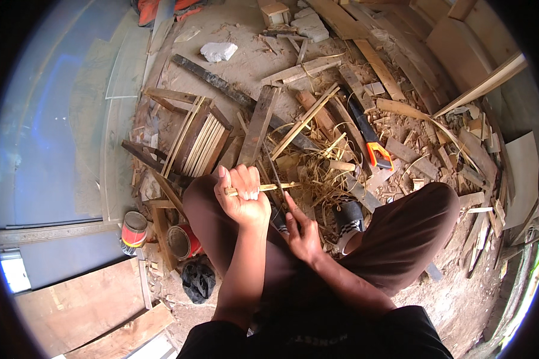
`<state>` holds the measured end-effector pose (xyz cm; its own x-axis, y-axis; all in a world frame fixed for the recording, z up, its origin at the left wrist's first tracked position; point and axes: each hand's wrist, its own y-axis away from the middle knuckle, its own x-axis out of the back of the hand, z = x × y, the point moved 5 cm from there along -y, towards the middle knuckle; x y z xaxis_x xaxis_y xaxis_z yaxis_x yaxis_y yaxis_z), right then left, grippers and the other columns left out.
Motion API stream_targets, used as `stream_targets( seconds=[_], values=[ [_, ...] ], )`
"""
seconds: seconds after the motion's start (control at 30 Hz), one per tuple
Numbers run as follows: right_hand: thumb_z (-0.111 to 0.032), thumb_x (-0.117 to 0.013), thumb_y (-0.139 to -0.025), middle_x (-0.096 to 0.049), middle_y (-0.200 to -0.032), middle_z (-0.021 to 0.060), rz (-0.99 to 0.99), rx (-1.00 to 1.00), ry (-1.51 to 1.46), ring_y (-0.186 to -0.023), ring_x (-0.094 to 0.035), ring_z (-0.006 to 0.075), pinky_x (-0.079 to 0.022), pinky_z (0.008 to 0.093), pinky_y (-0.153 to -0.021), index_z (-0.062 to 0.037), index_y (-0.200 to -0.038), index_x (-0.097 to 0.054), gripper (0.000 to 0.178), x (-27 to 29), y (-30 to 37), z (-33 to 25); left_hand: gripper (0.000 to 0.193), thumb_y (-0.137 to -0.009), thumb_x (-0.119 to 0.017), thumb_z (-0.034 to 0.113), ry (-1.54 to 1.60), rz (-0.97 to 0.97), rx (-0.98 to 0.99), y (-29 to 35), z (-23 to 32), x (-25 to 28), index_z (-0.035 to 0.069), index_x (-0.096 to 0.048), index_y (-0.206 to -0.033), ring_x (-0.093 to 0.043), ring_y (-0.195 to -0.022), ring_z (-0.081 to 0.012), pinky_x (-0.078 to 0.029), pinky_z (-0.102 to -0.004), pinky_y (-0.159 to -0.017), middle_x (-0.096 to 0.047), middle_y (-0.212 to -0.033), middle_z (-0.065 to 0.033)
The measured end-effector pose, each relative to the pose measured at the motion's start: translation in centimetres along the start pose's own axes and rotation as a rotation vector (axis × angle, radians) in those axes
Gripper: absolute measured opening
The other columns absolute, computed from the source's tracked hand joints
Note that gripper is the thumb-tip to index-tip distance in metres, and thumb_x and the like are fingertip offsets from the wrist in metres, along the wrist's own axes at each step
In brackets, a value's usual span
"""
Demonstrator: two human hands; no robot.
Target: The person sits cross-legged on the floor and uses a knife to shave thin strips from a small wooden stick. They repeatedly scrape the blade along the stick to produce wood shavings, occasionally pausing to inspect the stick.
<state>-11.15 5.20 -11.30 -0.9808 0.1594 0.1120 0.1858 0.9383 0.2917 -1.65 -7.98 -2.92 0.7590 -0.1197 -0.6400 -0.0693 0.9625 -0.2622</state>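
Gripping a thin pale wooden strip (269,188) in your closed left hand (244,194), you hold it crosswise in front of you. Your right hand (303,233) is closed on a narrow knife (276,173) — its handle is hard to make out — and the blade crosses the strip. Beyond lie curled shavings (329,194), then an orange-handled saw (368,134) to the right; leftward, pale slats (208,145) and red cans (133,237).

Stick (269,188) is raw, matt wood, blade (274,169) looks like dull metal, saw handle (373,147) off right smooth plastic, trousers (404,236) matt cloth.
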Motion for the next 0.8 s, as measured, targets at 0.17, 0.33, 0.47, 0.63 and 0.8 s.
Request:
stream_targets(
  seconds=[0.17, 0.33, 0.47, 0.63, 0.8],
  values=[
    [0.0, -0.053, -0.1, -0.056, -0.142, 0.0236, 0.014, 0.256, -0.037, -0.131, -0.057, 0.0279, -0.046, 0.0331, -0.106, -0.0085, -0.151, -0.045, 0.052, -0.4, 0.4, -1.2, 0.056, -0.11, -0.038, 0.029, 0.024, 0.02, 0.037, 0.1, -0.1, 0.1, 0.017, -0.033, -0.055, -0.02, -0.043, -0.0095, -0.023, -0.0272, -0.048, -0.027, -0.049, 0.0025],
    [-0.016, -0.046, -0.107, -0.066, -0.13, 0.0175, 0.13, -0.127, 0.029, -0.116, -0.061, 0.0209, -0.046, 0.031, -0.101, -0.0095, -0.154, -0.043, 0.048, 1.0, -2.4, 12.5, 0.056, -0.109, -0.038, 0.029, 0.039, 0.015, 0.021, 0.0, -0.1, 0.0, 0.017, -0.034, -0.055, -0.02, -0.043, -0.0094, -0.023, -0.0264, -0.048, -0.028, -0.049, 0.0026],
    [-0.014, -0.049, -0.106, -0.057, -0.144, 0.0205, 0.049, -0.05, -0.049, -0.13, -0.058, 0.0262, -0.045, 0.0342, -0.106, -0.0098, -0.153, -0.044, 0.047, -0.6, -1.8, 3.4, 0.056, -0.11, -0.041, 0.026, 0.056, 0.026, -0.023, 0.2, 0.1, 0.4, 0.015, -0.034, -0.056, -0.022, -0.044, -0.0088, -0.022, -0.0272, -0.048, -0.027, -0.049, 0.0029],
    [-0.014, -0.05, -0.107, -0.052, -0.095, 0.0055, 0.047, 0.134, -0.122, -0.09, -0.049, 0.0131, -0.044, 0.0281, -0.081, -0.0092, -0.153, -0.044, 0.047, -1.7, -1.6, 1.0, 0.056, -0.111, -0.038, 0.028, 0.047, 0.01, -0.011, -0.3, 0.1, 0.3, 0.015, -0.034, -0.056, -0.021, -0.044, -0.0092, -0.022, -0.0276, -0.048, -0.027, -0.05, 0.0027],
    [-0.021, -0.048, -0.108, -0.048, -0.153, 0.0183, 0.131, -0.194, -0.178, -0.143, -0.043, 0.0289, -0.034, 0.0366, -0.117, -0.0107, -0.153, -0.045, 0.046, -0.3, -3.3, 16.0, 0.058, -0.11, -0.036, 0.029, 0.068, 0.093, 0.026, -1.1, 1.0, 1.9, 0.018, -0.032, -0.054, -0.023, -0.042, -0.01, -0.024, -0.0268, -0.047, -0.031, -0.049, 0.0021]
  ],
)
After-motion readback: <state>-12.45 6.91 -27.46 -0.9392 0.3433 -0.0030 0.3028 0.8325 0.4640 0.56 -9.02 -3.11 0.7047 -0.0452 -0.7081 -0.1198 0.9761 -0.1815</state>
